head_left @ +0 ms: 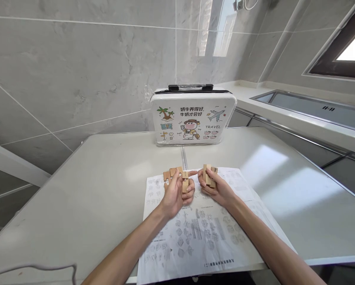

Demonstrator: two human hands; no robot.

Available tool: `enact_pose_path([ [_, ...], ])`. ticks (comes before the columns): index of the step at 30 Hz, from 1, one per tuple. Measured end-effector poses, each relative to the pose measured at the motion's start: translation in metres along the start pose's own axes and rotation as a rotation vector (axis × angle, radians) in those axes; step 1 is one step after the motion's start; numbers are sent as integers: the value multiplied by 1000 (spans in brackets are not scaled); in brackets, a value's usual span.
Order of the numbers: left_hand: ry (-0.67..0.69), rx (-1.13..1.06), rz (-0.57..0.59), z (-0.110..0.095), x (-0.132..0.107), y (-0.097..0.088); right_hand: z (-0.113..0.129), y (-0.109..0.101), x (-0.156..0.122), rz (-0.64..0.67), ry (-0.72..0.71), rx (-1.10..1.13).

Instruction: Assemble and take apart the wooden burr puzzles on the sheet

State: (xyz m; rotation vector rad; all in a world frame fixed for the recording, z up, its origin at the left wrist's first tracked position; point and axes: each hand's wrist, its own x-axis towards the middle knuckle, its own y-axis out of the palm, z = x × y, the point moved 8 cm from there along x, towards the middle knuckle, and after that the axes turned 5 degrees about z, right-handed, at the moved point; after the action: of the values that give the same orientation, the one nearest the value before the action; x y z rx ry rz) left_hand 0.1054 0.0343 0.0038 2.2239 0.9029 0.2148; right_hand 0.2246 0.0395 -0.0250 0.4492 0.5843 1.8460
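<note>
My left hand (177,194) is closed round a cluster of notched wooden puzzle pieces (175,174), with one piece (185,184) gripped upright between its fingers. My right hand (214,189) is closed on another small bundle of wooden pieces (208,174), held upright. The two hands are close together, and the left index fingertip reaches toward the right hand. Both hover just above a large printed instruction sheet (204,233) covered in small diagrams, which lies flat on the white table (106,190).
A white case with cartoon travel pictures and a black handle (192,114) stands upright at the table's far edge against the tiled wall. To the right runs a counter with a sunken sink (314,107). A thin cable (47,269) lies at the near left.
</note>
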Motion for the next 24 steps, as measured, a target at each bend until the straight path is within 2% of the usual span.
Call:
enact_pose_path([
  [11,-4,-1,-13,3,2,-4,4,2,2,-54,-24,18],
  [15,9,11,-22,2,2,-4,5,7,1,-14,-10,25],
  [19,16,83,-35,2,0,-4,1,16,0,72,63,81],
  [24,106,271,-149,-7,-5,-6,-13,24,-2,152,187,48],
])
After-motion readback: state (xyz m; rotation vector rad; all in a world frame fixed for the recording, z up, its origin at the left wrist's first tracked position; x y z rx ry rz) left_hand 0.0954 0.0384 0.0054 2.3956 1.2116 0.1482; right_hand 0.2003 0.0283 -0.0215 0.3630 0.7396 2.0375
